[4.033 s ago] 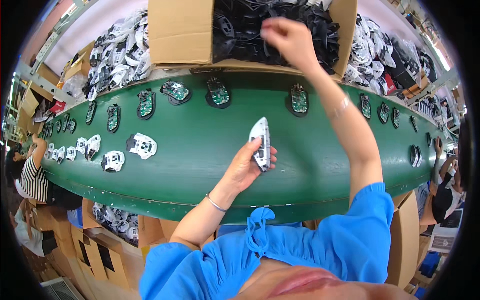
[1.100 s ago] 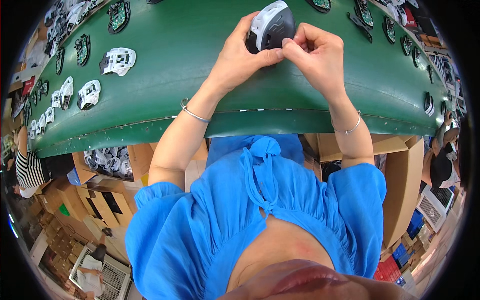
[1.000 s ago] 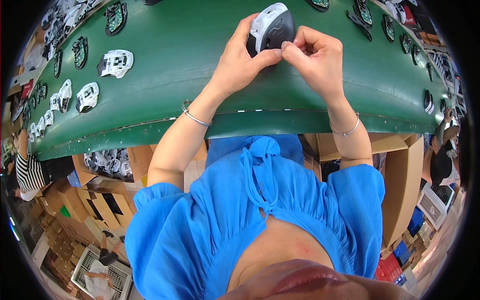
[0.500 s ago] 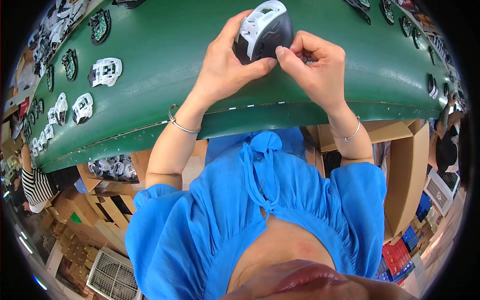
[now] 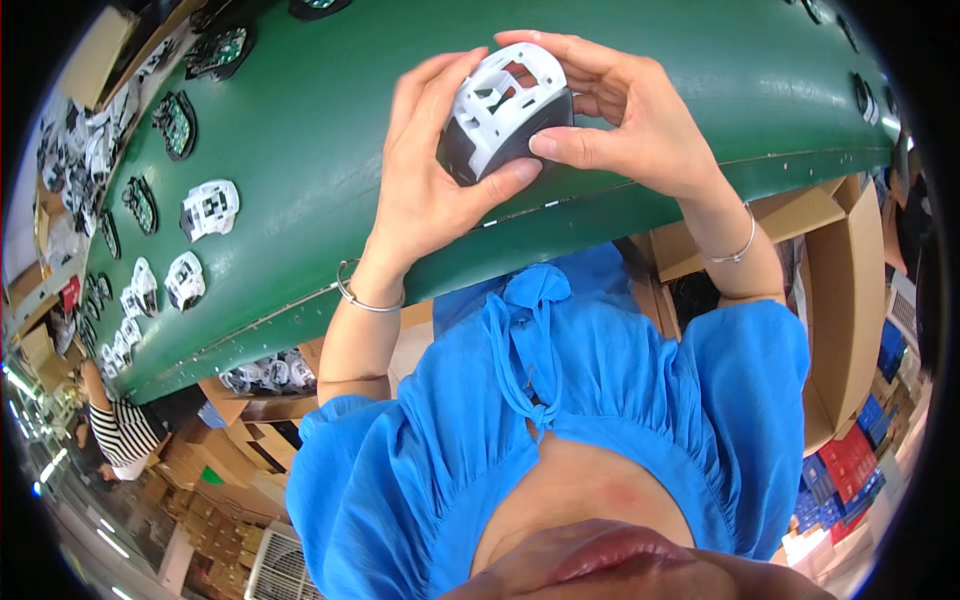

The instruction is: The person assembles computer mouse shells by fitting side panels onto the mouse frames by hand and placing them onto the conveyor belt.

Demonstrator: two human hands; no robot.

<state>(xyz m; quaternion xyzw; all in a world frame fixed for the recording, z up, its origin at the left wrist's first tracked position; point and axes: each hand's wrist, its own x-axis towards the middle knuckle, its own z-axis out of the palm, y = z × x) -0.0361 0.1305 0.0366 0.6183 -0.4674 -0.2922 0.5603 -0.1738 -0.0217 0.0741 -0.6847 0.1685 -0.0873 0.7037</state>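
Observation:
Between my two hands is a computer mouse shell (image 5: 520, 95), white with cut-out openings on top and black along its side. My left hand (image 5: 425, 160) grips its left side, with the thumb along the black lower edge. On the other side my right hand (image 5: 640, 125) is closed round it, fingers behind the far end and thumb pressed on the near side. Both hands hold it above the green work surface (image 5: 330, 180). The shell's underside is hidden.
Left on the green surface lie white mouse shells (image 5: 210, 210) and black mouse bases with green circuit boards (image 5: 175, 125). Under its edge stand cardboard boxes, one with more parts (image 5: 268, 373) and a tall open carton (image 5: 845, 300) at right. A person in a striped sleeve (image 5: 125, 432) is at far left.
The mouse shell has turned so its white, open top shows more, and sits lower in view. My right hand went from pinching its near side to wrapping round it. The view has shifted.

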